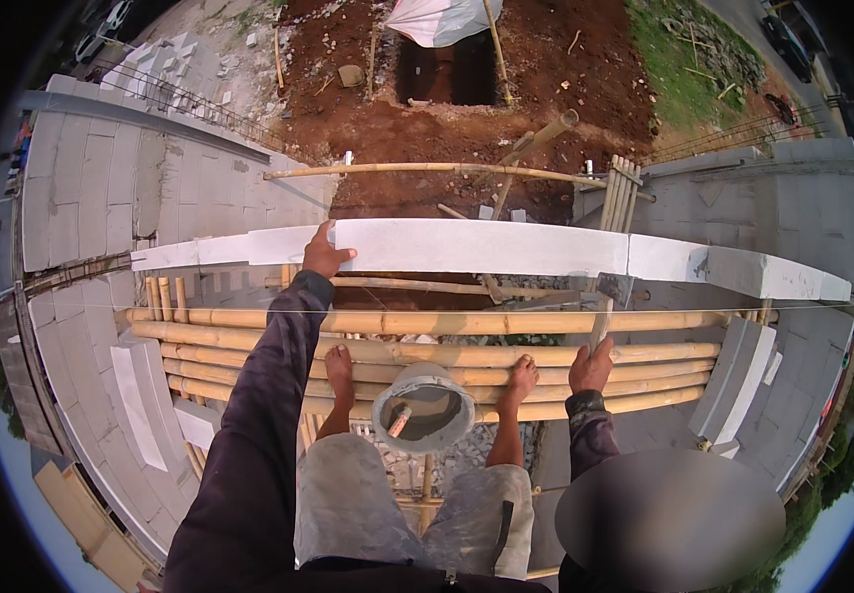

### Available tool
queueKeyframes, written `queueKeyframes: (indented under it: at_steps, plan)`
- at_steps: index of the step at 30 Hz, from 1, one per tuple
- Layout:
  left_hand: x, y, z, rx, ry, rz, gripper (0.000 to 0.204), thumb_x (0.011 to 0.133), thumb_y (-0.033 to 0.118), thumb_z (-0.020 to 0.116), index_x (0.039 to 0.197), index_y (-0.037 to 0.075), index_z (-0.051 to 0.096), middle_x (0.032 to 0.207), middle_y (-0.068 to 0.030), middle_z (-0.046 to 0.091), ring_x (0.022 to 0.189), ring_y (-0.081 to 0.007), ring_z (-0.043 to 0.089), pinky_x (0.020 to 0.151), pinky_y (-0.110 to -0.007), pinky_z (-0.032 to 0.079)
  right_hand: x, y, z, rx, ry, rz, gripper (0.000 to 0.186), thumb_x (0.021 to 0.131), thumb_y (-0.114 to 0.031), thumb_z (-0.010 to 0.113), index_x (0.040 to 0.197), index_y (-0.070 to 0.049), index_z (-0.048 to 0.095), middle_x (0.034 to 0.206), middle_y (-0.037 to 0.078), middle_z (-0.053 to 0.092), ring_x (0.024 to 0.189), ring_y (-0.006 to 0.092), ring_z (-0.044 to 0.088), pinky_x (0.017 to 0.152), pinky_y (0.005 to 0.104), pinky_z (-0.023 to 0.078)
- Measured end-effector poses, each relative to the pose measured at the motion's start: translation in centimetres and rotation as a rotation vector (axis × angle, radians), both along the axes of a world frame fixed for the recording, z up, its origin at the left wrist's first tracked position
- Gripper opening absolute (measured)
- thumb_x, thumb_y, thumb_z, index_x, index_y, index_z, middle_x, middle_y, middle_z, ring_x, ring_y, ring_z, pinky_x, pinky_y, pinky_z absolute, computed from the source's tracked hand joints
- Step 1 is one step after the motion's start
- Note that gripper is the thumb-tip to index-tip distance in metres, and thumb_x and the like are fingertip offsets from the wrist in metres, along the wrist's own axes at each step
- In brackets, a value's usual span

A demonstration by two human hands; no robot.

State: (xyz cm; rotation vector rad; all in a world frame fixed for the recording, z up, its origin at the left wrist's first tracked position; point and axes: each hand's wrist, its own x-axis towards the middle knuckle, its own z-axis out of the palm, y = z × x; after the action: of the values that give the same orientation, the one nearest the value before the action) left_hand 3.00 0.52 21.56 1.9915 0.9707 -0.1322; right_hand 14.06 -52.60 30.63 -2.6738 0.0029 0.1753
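Note:
My left hand (326, 252) grips the top edge of a long row of white blocks (476, 246), thumb on the near face. My right hand (591, 364) is closed on the pale wooden handle of a tool (600, 326), whose grey metal head lies against the row near a joint. A thin string runs across just in front of the blocks. Below, my bare feet stand on bamboo poles (447, 322) either side of a grey bucket (380, 423) containing grey material and a wooden-handled implement (399, 423).
Grey block walls (81, 188) flank both sides, with loose white blocks (140, 405) at left and right. Beyond the row are a bamboo rail (427, 170), red soil (585, 59) and a dug pit (445, 74) partly under white sheeting. Rubble lies below the poles.

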Motion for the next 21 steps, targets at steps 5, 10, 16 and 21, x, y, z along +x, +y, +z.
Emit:
queueKeyframes:
  at_steps: [5,10,16,21]
  plan:
    - [0.6,0.6,2.1,-0.146,-0.025,-0.154,0.084,0.069,0.014,0.084,0.143,0.019,0.045,0.12,-0.0204,0.066,0.113,-0.0372,0.063,0.096,-0.039,0.049,-4.8,6.3,0.9,0.075,0.085,0.155,0.025,0.089,-0.005,0.058,0.11,0.001,0.046,0.08,0.03,0.06,0.077,0.0534,0.058,0.064,0.0564,0.043]
    - [1.0,0.1,2.8,0.026,0.028,-0.214,0.076,0.069,0.014,0.082,0.138,0.02,0.049,0.102,-0.02,0.069,0.098,-0.036,0.066,0.086,-0.04,0.051,-4.1,12.0,-0.8,0.204,0.093,0.147,0.031,0.09,-0.004,0.057,0.118,-0.001,0.045,0.092,0.032,0.063,0.086,0.0533,0.059,0.071,0.0565,0.046]
    - [0.8,-0.5,2.5,0.028,0.032,-0.16,0.077,0.066,0.013,0.083,0.137,0.018,0.051,0.1,-0.0197,0.069,0.098,-0.037,0.067,0.085,-0.04,0.052,-3.0,12.3,-1.4,-0.046,0.366,0.119,0.026,0.091,-0.008,0.056,0.11,-0.002,0.04,0.09,0.032,0.064,0.09,0.0534,0.06,0.075,0.0591,0.046]
    - [1.1,-0.4,1.7,0.058,0.024,-0.158,0.078,0.066,0.015,0.083,0.137,0.019,0.051,0.104,-0.0198,0.069,0.101,-0.0379,0.066,0.088,-0.042,0.051,-2.7,12.9,-1.1,-0.053,0.423,0.078,0.031,0.094,-0.012,0.054,0.118,0.001,0.042,0.096,0.034,0.064,0.092,0.0529,0.061,0.079,0.0575,0.047]
